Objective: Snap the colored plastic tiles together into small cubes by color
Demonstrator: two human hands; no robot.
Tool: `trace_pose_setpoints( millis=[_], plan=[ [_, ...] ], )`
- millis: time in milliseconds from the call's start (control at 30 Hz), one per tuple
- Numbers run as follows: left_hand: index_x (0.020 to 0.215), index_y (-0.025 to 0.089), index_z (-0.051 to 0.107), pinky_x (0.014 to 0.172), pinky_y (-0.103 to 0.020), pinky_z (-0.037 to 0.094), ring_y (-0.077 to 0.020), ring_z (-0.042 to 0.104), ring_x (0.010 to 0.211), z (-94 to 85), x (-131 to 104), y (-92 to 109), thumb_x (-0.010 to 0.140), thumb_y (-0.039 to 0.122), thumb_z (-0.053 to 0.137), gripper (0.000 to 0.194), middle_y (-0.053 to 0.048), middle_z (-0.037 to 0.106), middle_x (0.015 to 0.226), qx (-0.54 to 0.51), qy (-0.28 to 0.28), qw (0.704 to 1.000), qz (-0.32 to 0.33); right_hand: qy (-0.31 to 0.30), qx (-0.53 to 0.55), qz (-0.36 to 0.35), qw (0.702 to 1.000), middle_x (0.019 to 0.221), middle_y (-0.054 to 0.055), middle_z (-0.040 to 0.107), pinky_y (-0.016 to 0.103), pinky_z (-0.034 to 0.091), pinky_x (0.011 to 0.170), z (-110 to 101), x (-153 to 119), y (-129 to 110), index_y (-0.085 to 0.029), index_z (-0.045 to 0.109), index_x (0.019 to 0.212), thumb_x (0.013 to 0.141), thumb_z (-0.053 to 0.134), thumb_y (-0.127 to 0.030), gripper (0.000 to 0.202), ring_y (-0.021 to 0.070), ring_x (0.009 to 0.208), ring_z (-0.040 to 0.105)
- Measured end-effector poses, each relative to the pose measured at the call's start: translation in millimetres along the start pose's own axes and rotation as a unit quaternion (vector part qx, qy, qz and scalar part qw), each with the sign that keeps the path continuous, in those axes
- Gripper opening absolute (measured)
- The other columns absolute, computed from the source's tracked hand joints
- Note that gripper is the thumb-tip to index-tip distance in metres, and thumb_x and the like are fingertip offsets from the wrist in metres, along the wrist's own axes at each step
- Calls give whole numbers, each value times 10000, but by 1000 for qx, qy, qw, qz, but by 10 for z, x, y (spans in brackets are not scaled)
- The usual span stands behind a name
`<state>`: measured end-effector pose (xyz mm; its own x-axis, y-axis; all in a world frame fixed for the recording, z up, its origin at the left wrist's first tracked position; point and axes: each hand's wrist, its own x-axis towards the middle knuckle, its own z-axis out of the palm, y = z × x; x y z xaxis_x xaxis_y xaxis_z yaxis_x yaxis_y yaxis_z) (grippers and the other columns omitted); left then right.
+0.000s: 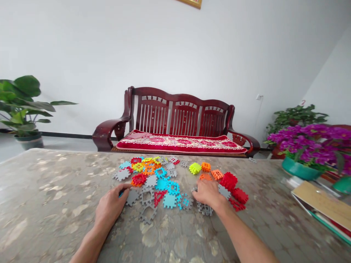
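Tabletop (pixel 49 204), patterned, bearing toothed pieces (pixel 170 201) strewn from its middle toward the far edge. Right hand (pixel 208 191): palm down, right of centre, over an orange piece (pixel 205 176); fingertips hidden, so its grip cannot be told. Left hand (pixel 111 204): beside the pieces' flank facing the left edge, fingers bent at a mostly concealed blue piece (pixel 120 193); whether they hold it cannot be told. The pieces are probably light, stiff plastic, not fragile, best pinched by opposite toothed rims. No brand or lettering is legible on them.
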<state>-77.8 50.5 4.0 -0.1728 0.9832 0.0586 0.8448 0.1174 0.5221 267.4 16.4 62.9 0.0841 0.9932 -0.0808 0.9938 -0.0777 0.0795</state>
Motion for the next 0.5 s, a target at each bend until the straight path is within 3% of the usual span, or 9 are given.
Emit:
trace_pose_setpoints(
  millis=[233,500],
  plan=[
    [1139,299,696,760,-295,465,-253,687,992,11,0,-18,885,447,381,431,-38,755,1081,10,-9,1000,-3,16,-16,26,999,1020,175,739,360,488,793,42,59,-29,-143,708,1078,705,598,-274,410,316,994,686],
    [1121,304,706,750,-284,467,-248,688,995,-7,2,6,879,435,392,417,-29,756,1077,11,-10,1000,-1,43,77,11,996,1050,135,745,288,442,840,-12,88,104,-152,698,1108,756,573,-254,387,255,1034,669]
  ],
)
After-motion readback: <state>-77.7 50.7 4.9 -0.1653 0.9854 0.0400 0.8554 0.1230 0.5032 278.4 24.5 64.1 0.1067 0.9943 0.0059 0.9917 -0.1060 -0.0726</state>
